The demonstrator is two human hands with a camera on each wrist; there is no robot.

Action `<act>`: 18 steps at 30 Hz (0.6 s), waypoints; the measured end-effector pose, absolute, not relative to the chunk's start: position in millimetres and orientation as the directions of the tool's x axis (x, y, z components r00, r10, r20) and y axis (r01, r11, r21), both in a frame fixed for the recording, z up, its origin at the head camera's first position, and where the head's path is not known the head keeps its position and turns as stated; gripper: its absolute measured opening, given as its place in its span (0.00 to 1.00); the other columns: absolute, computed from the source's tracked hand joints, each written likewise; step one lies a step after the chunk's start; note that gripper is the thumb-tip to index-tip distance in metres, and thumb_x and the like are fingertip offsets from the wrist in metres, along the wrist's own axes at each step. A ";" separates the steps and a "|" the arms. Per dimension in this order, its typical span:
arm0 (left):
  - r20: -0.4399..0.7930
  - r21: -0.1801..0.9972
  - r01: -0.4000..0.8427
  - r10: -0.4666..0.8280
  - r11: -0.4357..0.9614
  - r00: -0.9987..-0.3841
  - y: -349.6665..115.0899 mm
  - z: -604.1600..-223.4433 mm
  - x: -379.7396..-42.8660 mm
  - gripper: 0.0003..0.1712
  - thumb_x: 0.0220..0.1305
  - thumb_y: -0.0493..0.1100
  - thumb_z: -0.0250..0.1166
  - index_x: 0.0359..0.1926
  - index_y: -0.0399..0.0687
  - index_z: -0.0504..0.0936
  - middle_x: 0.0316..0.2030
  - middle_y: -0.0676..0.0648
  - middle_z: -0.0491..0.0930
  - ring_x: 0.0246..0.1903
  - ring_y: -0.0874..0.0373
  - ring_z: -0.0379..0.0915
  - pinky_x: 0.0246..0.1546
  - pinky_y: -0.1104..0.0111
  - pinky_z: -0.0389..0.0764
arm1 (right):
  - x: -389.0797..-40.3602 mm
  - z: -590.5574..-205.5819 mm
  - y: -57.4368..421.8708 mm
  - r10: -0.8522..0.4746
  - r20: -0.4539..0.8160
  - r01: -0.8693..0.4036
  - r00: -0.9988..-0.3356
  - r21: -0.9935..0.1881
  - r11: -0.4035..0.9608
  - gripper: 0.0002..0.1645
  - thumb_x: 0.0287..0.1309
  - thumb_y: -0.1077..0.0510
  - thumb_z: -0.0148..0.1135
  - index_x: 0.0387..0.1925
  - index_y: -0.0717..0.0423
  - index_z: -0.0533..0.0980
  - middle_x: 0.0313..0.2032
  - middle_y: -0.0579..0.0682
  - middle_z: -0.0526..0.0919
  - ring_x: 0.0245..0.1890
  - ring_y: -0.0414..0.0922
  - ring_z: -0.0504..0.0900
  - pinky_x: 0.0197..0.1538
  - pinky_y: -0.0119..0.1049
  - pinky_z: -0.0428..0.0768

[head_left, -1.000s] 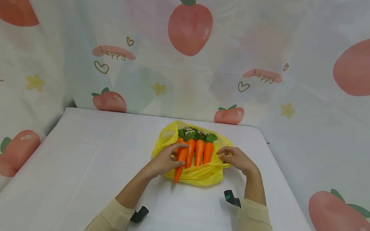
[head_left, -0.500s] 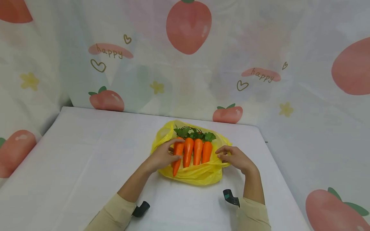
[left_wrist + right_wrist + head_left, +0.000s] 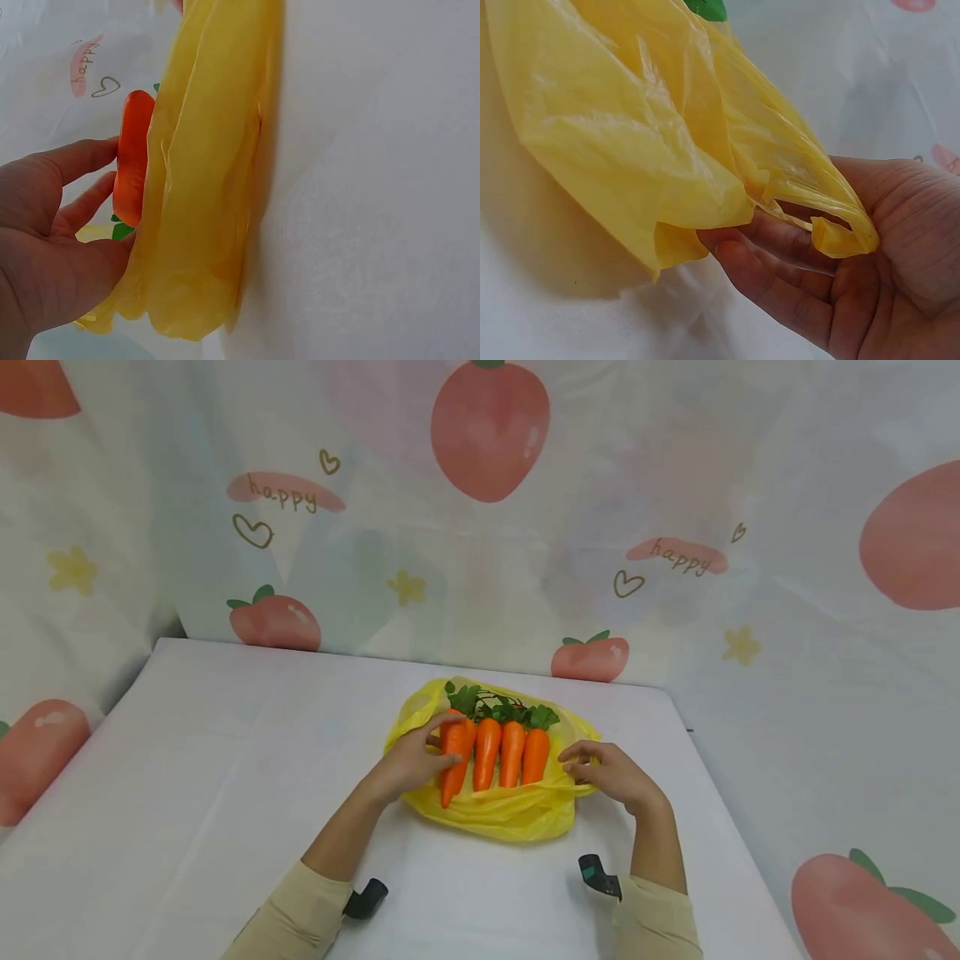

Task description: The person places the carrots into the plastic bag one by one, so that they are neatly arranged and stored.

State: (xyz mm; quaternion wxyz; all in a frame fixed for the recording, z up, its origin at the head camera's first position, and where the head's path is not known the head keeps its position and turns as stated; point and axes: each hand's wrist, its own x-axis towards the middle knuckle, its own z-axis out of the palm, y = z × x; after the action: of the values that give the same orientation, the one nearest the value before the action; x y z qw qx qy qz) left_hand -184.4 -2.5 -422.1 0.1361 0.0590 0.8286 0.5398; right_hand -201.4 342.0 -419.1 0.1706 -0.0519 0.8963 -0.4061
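Observation:
A yellow plastic bag [image 3: 517,818] lies mouth-up on the table, with several orange carrots [image 3: 512,756] side by side in its opening. Green leaves [image 3: 465,698] show at their far ends. My left hand [image 3: 408,764] pinches the leftmost carrot [image 3: 454,760] between thumb and fingers, at the bag's left edge. In the left wrist view this carrot [image 3: 133,161] sits above the bag's yellow side, against the fingers. My right hand [image 3: 611,771] holds the bag's right side; in the right wrist view a handle loop [image 3: 844,236] lies across its curled fingers.
A white cloth covers the table [image 3: 247,777]. Behind it hangs a printed curtain [image 3: 487,568], with more curtain at both sides. Dark wrist devices [image 3: 366,900] stick out at both cuffs, just over the tabletop.
My left hand has moved slightly left and away from me with the carrot, whose tip now lies farther back over the bag. The right hand keeps its hold on the bag.

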 end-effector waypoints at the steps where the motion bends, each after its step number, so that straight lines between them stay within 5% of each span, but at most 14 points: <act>1: -0.165 0.906 -0.053 0.236 0.419 -0.957 -3.6 -423.0 -184.9 0.33 0.69 0.42 0.71 0.70 0.70 0.73 0.58 0.41 0.77 0.58 0.44 0.74 0.42 0.59 0.80 | -201.2 -419.0 342.1 -0.232 -0.263 0.045 -0.936 -0.746 0.665 0.13 0.71 0.55 0.63 0.51 0.57 0.83 0.43 0.55 0.77 0.47 0.53 0.72 0.46 0.40 0.79; 7: -0.177 0.889 -0.062 0.216 0.454 -0.960 -5.6 -426.1 -187.9 0.35 0.71 0.43 0.69 0.73 0.71 0.70 0.60 0.38 0.77 0.58 0.41 0.74 0.41 0.60 0.81 | -200.4 -417.9 342.2 -0.232 -0.263 0.044 -0.936 -0.745 0.666 0.13 0.71 0.55 0.64 0.51 0.57 0.84 0.44 0.55 0.78 0.48 0.54 0.72 0.47 0.41 0.78; 14: -0.174 0.874 -0.072 0.172 0.481 -0.970 -8.8 -430.1 -192.3 0.36 0.72 0.44 0.68 0.76 0.71 0.67 0.57 0.35 0.78 0.41 0.47 0.79 0.30 0.66 0.75 | -202.0 -418.8 339.2 -0.243 -0.263 0.039 -0.933 -0.750 0.660 0.13 0.71 0.55 0.64 0.51 0.58 0.84 0.45 0.56 0.77 0.50 0.56 0.71 0.46 0.41 0.78; 18: -0.188 0.869 -0.096 0.144 0.486 -0.972 -10.0 -433.8 -194.3 0.36 0.72 0.45 0.68 0.75 0.74 0.67 0.58 0.36 0.78 0.42 0.47 0.79 0.33 0.64 0.76 | -203.2 -419.4 339.0 -0.245 -0.263 0.034 -0.933 -0.745 0.667 0.14 0.71 0.55 0.64 0.51 0.57 0.84 0.45 0.56 0.77 0.50 0.55 0.71 0.46 0.41 0.78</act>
State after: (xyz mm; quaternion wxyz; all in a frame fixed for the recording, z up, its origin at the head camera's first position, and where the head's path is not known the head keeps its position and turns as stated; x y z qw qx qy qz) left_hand -194.3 -10.0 -433.8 0.1185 0.0140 0.8537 0.5069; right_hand -203.2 339.0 -419.4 0.1730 -0.0588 0.8963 -0.4041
